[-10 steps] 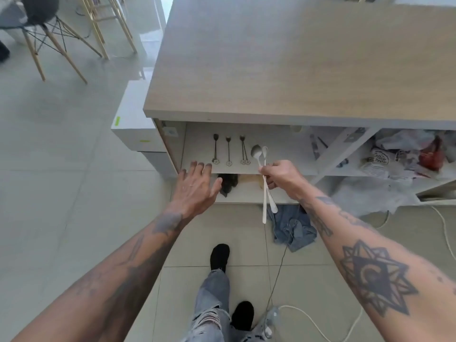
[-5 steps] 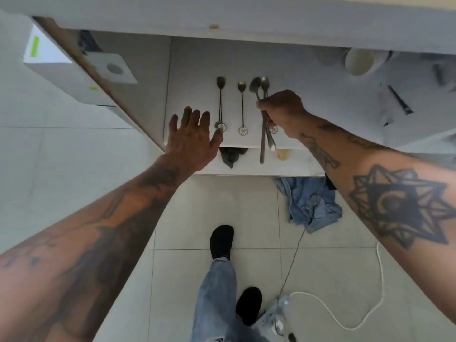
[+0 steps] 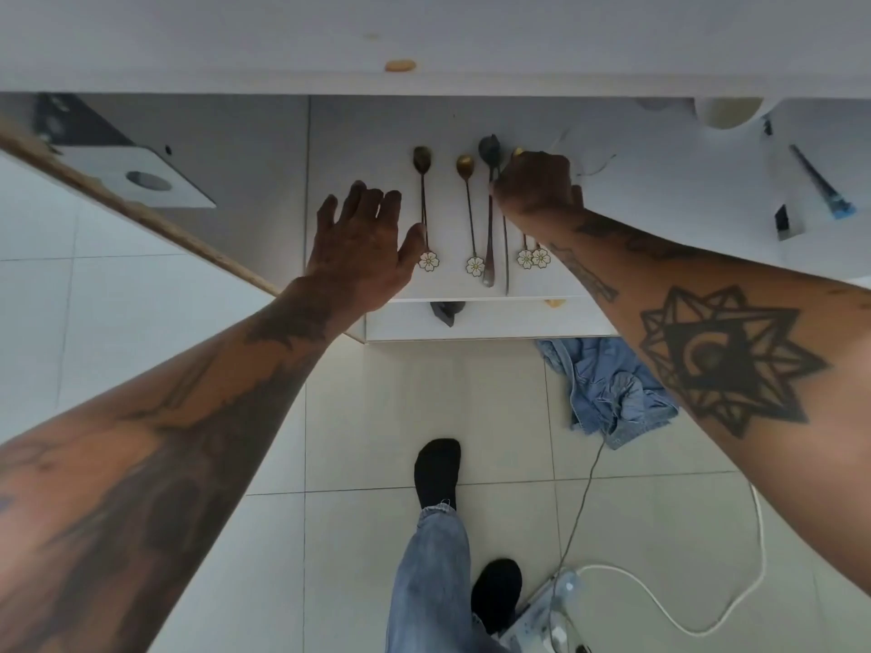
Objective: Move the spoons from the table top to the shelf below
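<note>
I look under the table top at the white shelf (image 3: pixel 358 134) below it. My right hand (image 3: pixel 535 183) reaches over the shelf, closed on two long plain spoons (image 3: pixel 490 214) whose handles lie toward the shelf's front edge. Left of them lie two slim spoons with flower-shaped ends (image 3: pixel 424 205) (image 3: pixel 469 214), and two more flower ends (image 3: pixel 533 258) show under my right wrist. My left hand (image 3: pixel 363 247) rests flat on the shelf with fingers spread, its thumb near the leftmost flower end, holding nothing.
The table's underside (image 3: pixel 424 44) fills the top of the view. A white cup (image 3: pixel 728 113) and a blue-tipped tool (image 3: pixel 822 186) sit on the shelf at right. Blue cloth (image 3: pixel 608 388), a white cable (image 3: pixel 735 615) and my feet are on the tiled floor.
I have crouched lower, so the table top left the view. My right hand carried the two long spoons further in and down onto the shelf. My left hand stayed at the shelf.
</note>
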Tool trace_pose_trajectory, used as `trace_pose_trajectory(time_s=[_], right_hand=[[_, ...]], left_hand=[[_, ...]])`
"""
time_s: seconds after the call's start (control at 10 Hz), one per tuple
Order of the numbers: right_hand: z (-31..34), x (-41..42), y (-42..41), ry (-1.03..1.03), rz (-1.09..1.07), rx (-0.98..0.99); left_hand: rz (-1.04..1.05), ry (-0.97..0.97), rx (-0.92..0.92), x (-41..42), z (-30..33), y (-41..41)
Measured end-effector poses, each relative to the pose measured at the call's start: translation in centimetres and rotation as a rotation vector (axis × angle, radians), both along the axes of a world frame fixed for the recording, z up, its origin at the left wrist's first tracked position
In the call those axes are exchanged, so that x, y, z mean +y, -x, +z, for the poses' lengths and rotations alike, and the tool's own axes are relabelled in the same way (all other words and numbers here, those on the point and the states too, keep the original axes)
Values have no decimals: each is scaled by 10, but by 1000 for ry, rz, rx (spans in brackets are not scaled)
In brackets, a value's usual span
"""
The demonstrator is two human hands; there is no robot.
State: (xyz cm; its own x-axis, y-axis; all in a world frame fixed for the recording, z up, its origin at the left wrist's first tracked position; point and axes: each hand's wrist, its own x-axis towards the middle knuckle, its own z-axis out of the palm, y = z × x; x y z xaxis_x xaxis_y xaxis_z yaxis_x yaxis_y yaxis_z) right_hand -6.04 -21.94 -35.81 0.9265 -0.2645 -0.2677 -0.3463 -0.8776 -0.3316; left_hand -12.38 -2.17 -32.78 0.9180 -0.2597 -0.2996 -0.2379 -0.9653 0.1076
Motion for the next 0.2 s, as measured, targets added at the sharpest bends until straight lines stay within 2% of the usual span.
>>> trace_pose_trajectory(time_s=[0.2], right_hand=[[9, -3, 12, -25, 35, -46]], left_hand=[[-7, -5, -35, -3, 10, 12]])
